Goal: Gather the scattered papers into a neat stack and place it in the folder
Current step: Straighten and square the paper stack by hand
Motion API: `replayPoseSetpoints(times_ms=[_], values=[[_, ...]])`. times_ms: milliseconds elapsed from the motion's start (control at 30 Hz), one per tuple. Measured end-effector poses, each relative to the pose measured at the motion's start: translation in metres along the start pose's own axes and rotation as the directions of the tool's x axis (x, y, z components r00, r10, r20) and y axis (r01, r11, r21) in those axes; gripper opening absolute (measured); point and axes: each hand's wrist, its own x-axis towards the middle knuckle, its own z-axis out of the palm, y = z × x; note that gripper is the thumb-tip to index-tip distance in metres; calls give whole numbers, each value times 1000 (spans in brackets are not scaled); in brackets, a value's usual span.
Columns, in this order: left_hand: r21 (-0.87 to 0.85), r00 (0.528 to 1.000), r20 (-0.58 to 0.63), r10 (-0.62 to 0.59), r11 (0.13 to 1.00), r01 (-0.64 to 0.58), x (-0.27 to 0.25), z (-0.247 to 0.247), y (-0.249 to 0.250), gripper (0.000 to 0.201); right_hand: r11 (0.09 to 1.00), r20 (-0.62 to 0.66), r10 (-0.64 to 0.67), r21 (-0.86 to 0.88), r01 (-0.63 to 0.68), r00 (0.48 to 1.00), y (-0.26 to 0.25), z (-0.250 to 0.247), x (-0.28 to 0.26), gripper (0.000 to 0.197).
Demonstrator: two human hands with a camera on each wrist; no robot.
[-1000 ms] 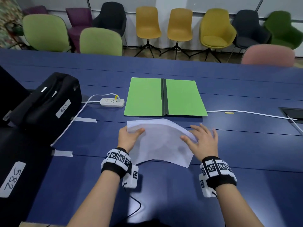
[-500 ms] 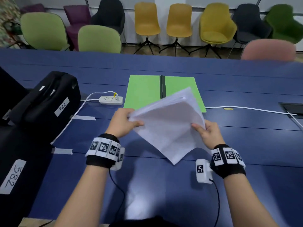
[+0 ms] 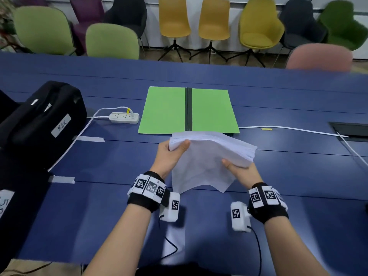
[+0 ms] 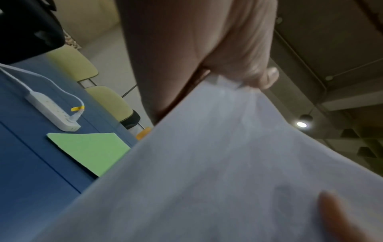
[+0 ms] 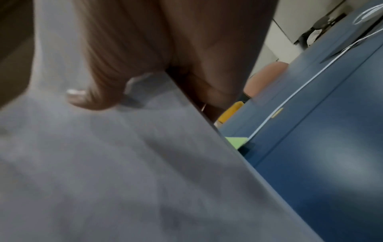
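A stack of white papers point(image 3: 207, 162) hangs above the blue table point(image 3: 119, 206), held between both hands. My left hand point(image 3: 171, 154) pinches its far left corner, thumb on top. My right hand point(image 3: 242, 172) grips the right edge, thumb on the top sheet. The near edge sags toward the table. The open green folder point(image 3: 167, 110) lies flat just beyond the papers, its black spine point(image 3: 188, 109) in the middle. The left wrist view shows the papers point(image 4: 207, 180) from below with the folder point(image 4: 89, 150) behind. In the right wrist view the papers point(image 5: 124, 163) fill most of the frame.
A white power strip point(image 3: 124, 117) with a cable lies left of the folder. A black bag point(image 3: 41, 120) labelled 522 sits at the left. A white cable point(image 3: 288, 128) runs right toward a table hatch point(image 3: 350, 130). Chairs line the far side.
The papers lay on the table under both hands a second ago. They were lifted and tilted up, and now are held lower and flatter as a squared stack near the folder's front edge.
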Motion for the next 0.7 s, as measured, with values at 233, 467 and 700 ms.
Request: replayPoseSetpoints(times_ms=[233,467,700], values=[[-197,964,-257,-72,980,20,-10,23,5,50,989,-149,-69,123,87,986,-40,0,2,49],[-229,954,-237,-183,965,128,-10,30,11,45,987,91,-146,84,139,985,-26,-14,0,56],[-82,953,-275,-127,991,108,-5,27,9,33,988,66,-130,98,123,989,-29,-12,2,12]])
